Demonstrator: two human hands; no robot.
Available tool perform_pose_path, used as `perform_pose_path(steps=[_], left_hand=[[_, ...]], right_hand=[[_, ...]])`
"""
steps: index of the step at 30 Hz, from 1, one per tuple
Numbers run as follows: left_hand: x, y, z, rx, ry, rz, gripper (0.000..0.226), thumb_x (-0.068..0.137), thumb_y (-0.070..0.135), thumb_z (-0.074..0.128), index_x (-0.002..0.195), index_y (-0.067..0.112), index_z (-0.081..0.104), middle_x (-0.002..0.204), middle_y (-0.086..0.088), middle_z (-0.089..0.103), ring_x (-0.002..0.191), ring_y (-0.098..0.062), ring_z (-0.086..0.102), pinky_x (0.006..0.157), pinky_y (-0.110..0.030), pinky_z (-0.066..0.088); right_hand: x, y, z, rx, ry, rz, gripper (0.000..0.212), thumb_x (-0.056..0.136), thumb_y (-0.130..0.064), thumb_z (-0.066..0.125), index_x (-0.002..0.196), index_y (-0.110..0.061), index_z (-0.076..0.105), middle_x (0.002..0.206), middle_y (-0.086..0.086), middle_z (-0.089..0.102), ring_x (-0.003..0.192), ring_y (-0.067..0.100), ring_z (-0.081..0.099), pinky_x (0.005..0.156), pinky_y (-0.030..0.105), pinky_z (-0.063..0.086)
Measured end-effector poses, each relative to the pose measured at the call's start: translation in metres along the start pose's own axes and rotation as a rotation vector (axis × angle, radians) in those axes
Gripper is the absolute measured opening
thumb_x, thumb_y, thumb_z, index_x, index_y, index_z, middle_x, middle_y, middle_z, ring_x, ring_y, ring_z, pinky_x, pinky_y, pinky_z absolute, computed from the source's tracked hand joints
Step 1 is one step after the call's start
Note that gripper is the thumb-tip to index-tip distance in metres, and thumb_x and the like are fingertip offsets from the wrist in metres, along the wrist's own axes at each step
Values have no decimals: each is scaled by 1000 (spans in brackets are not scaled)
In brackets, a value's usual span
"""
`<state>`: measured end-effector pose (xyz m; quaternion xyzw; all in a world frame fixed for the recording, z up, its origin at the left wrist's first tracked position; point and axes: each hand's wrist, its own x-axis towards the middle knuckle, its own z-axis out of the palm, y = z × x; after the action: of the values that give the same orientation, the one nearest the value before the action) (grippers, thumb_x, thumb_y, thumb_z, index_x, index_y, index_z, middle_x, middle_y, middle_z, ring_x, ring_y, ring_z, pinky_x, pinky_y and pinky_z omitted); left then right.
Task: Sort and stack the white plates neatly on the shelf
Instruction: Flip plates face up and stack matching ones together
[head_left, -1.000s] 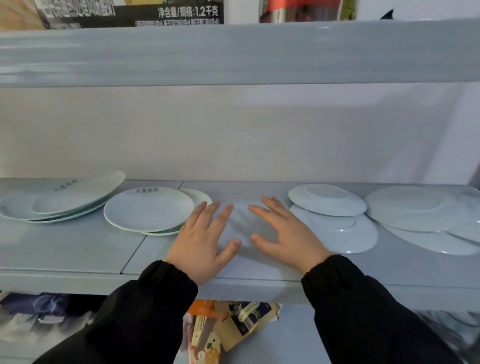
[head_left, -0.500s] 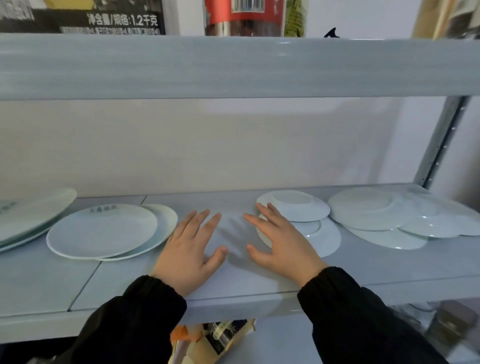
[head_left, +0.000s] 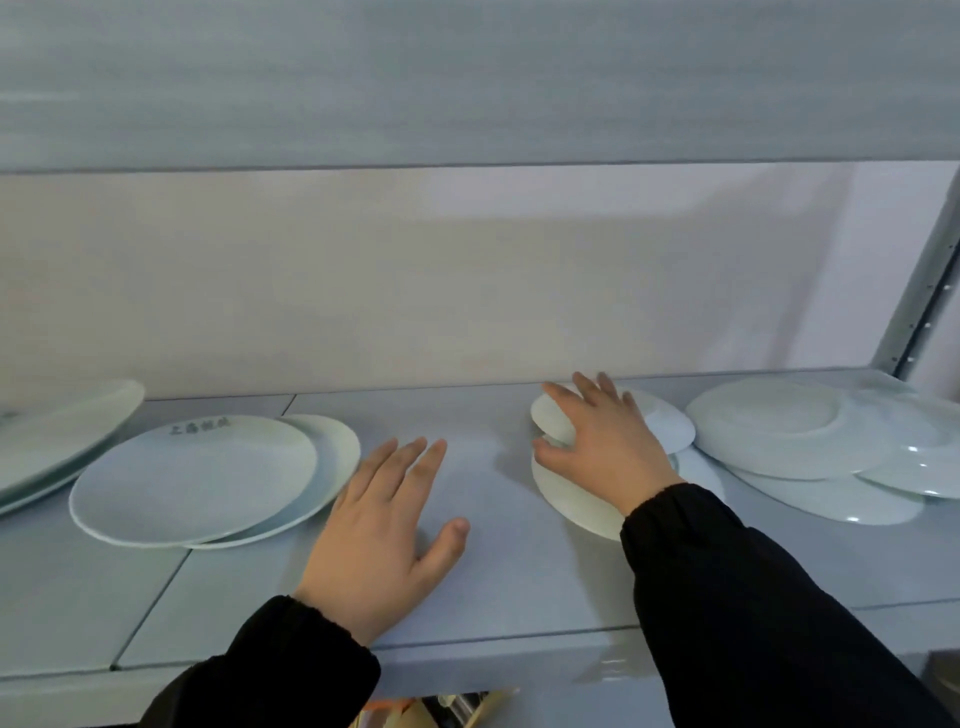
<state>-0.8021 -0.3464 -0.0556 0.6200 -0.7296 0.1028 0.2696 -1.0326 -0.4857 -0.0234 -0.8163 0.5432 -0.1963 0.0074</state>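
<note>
Resting flat on the shelf (head_left: 519, 587) near its front edge, the left hand (head_left: 387, 525) lies palm down, fingers spread, grasping nothing. The right hand (head_left: 602, 447) reaches further back, fingers curled over the rim of a small overturned white plate (head_left: 667, 426) atop another plate (head_left: 576, 499).

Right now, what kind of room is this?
Probably a storeroom or pantry: loose white plates lie on a grey metal shelf with a perforated upright post, and another shelf board sits above.

Your frame was dim, flat and bluish; motion blur smeared the upper shelf (head_left: 467, 78) and edges bowed.
</note>
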Motion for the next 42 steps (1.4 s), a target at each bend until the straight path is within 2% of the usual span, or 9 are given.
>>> perform_pose_path(steps=[6,12,15,18,22,27,32,36,42], left_hand=[[0,1,0,9,19,-7,71,90,60,37,149,21,33,148,2,41,142,-20,27,114,-32,23],[-1,4,-3,27,29,-9,69,90,56,40,146,16,39,144,-3,46,137,-24,33,113,-26,16],[-1,5,-3,31,25,-9,69,90,57,39,146,16,38,145,-2,46,138,-23,32,113,-27,17],[-2,5,-4,30,29,-16,69,90,57,38,146,16,39,144,-2,46,138,-22,31,113,-27,19],[-2,6,-4,43,29,-11,69,90,55,39,145,14,40,143,-2,48,137,-22,33,113,-25,16],[-2,6,-4,50,33,-20,69,90,56,37,146,15,38,143,0,47,138,-21,32,112,-26,17],[-2,6,-4,47,42,-19,68,91,54,40,145,13,41,141,-3,49,136,-23,35,112,-29,23],[-3,5,-5,37,58,-24,66,91,51,41,144,11,42,140,-4,50,135,-23,37,113,-30,25],[-9,7,-15,37,69,-24,63,92,48,42,145,12,41,141,-2,49,135,-22,37,113,-26,21]], right_hand=[[1,8,2,-77,-116,77,79,89,-61,47,157,-32,21,166,3,19,153,31,8,122,52,8],[-6,1,0,-126,-136,34,74,91,-58,47,154,-23,31,156,1,39,144,26,32,119,43,19],[-11,-9,0,-106,-79,-44,69,90,-55,55,148,-21,40,141,-1,52,131,24,42,106,34,34],[-13,-20,1,-151,-86,-110,57,89,-49,57,139,-22,51,130,-1,55,123,22,44,94,33,42],[-15,-29,1,-239,-80,-172,42,88,-35,55,127,-21,59,116,0,56,114,21,45,76,31,45],[-18,-29,1,-236,-47,-238,38,88,-25,54,126,-21,60,113,-2,58,113,21,45,76,33,50],[-16,-31,11,-205,56,-352,42,84,-10,58,124,-20,63,113,0,64,108,26,52,68,35,51],[-14,-31,17,-160,150,-450,55,64,2,74,115,-17,70,102,1,69,91,30,62,51,36,53],[-17,-33,19,-126,210,-477,66,56,5,82,117,-17,71,108,4,70,93,29,70,57,34,58]])
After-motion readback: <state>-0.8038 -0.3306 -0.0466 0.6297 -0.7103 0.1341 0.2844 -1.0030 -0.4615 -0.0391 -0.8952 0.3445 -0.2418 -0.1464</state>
